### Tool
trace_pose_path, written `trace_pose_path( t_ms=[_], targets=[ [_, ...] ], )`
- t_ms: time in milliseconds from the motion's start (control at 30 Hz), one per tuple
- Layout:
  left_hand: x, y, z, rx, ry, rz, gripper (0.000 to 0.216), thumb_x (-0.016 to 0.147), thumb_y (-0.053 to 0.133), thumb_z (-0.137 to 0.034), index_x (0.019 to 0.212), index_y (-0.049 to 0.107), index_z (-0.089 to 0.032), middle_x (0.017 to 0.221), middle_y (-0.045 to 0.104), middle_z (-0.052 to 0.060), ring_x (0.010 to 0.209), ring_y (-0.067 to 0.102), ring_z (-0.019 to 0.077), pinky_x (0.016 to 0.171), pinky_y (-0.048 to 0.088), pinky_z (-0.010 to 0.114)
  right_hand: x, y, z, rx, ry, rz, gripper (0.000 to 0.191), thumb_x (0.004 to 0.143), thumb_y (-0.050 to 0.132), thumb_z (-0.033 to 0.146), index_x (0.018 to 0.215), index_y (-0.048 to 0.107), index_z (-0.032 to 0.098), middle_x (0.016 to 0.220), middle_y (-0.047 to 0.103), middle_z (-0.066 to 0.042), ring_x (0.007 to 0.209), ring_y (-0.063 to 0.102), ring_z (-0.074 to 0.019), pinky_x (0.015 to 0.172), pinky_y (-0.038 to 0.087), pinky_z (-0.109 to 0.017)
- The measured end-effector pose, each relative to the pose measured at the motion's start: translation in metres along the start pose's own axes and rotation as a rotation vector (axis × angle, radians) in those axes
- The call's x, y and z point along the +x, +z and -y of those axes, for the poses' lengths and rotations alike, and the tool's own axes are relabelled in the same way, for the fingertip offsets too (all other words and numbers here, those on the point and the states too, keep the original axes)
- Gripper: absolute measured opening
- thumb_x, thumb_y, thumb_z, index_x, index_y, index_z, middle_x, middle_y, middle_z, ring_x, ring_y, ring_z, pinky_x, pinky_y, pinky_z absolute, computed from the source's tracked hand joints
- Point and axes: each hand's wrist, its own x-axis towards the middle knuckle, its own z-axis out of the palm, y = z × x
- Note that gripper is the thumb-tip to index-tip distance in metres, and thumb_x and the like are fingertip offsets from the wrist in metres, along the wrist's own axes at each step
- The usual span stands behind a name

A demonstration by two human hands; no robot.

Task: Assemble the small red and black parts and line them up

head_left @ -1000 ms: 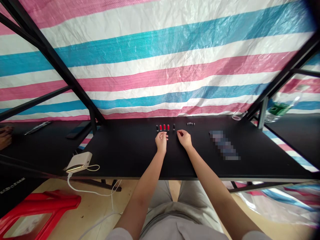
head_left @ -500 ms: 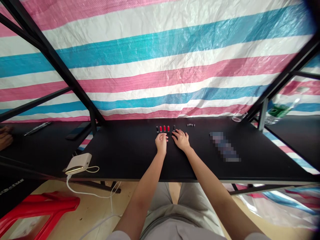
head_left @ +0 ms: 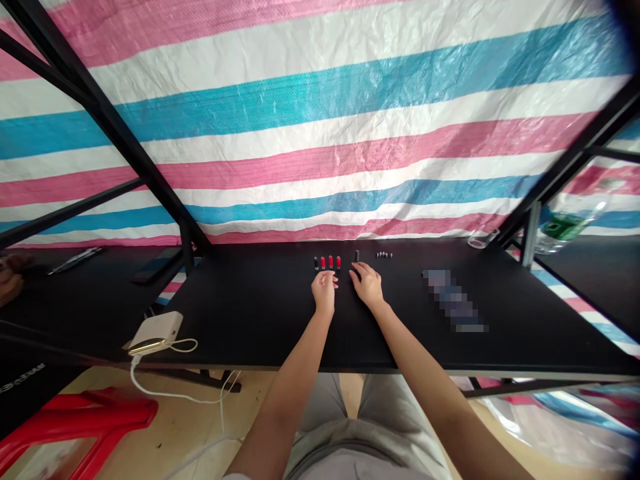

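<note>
In a short row on the black table stand or lie a small black cylinder (head_left: 316, 264) and red cylinders (head_left: 331, 262), with shiny ends. My left hand (head_left: 324, 290) rests just in front of the row, fingers loosely curled and apart, with nothing visible in them. Right of the row, my right hand (head_left: 367, 283) has its fingertips against the near end of another dark cylinder (head_left: 357, 255). The fingers partly hide that end, so the grip is hard to make out. Several small silver pieces (head_left: 384, 255) lie just beyond to the right.
A pixelated flat object (head_left: 453, 300) lies to the right, a clear cup (head_left: 483, 237) behind it. A white box (head_left: 156, 332) with a cable sits at the left front edge. Black frame bars (head_left: 150, 167) flank the table; another person's hand (head_left: 11, 277) is far left.
My right hand has shifted slightly right, and the dark cylinder at its fingertips has moved right with it, away from the row. My left hand has barely moved. The view has tilted slightly.
</note>
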Motion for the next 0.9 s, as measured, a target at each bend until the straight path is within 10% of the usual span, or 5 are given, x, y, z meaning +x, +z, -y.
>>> trace_pose_path(
  t_ms=[167,433,900],
  targets=[
    [0.000,0.000,-0.002,-0.005,-0.011,0.035,0.022,0.071,0.057,-0.033,0.077,0.062,-0.013,0.063,0.057,0.001,0.047,0.048,0.0057,0.045,0.034,0.018,-0.003,-0.007,-0.001,0.243,-0.018,-0.158,0.024,0.087,0.037,0.033,0.095,0.054,0.018,0.088,0.061,-0.007,0.080,0.057,-0.0168,0.077,0.044,-0.031],
    [0.002,0.000,-0.009,-0.115,-0.016,0.206,0.040,0.071,0.060,-0.045,0.095,0.060,-0.014,0.060,0.055,-0.001,0.041,0.041,0.0037,0.042,0.032,0.019,-0.012,-0.009,0.015,0.196,-0.299,0.060,0.027,0.090,0.032,0.032,0.105,0.051,0.020,0.105,0.060,-0.009,0.089,0.058,-0.0187,0.083,0.043,-0.033],
    [-0.001,0.001,-0.006,-0.096,0.073,0.014,0.037,0.069,0.061,-0.050,0.077,0.056,-0.014,0.055,0.050,-0.003,0.043,0.043,0.0046,0.045,0.033,0.019,-0.011,-0.007,0.017,0.126,-0.358,0.104,0.034,0.093,0.029,0.032,0.115,0.051,0.021,0.102,0.062,-0.009,0.091,0.058,-0.0201,0.083,0.044,-0.036]
  ],
)
